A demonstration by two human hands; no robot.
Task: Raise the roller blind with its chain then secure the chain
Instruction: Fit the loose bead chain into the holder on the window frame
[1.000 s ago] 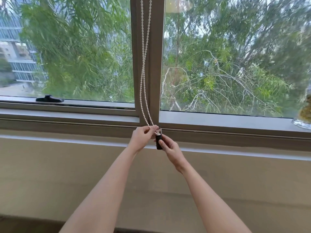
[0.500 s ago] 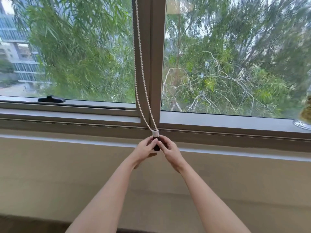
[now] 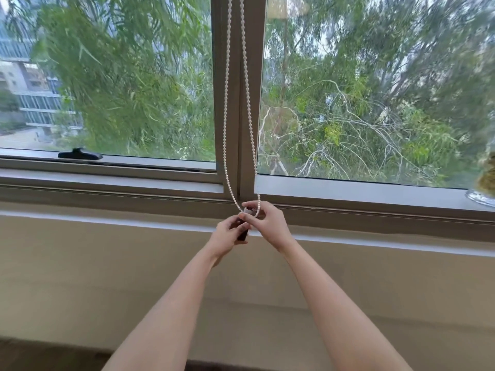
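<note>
A white bead chain (image 3: 226, 103) hangs in two strands down the window's centre post (image 3: 242, 76). Its bottom loop sits in a dark chain holder (image 3: 243, 232) with a pale top, fixed below the sill. My left hand (image 3: 226, 236) is wrapped around the dark holder. My right hand (image 3: 269, 223) pinches the right strand of the chain at the holder's top. The blind itself is out of view above the frame.
A black window latch (image 3: 80, 154) lies on the left frame. A glass vase (image 3: 482, 194) stands on the sill (image 3: 361, 192) at the far right. A beige wall (image 3: 107, 277) runs below the window.
The two strands have spread apart into a loop. My right hand rose from the holder's side to pinch the chain at its top; my left hand stays on the holder.
</note>
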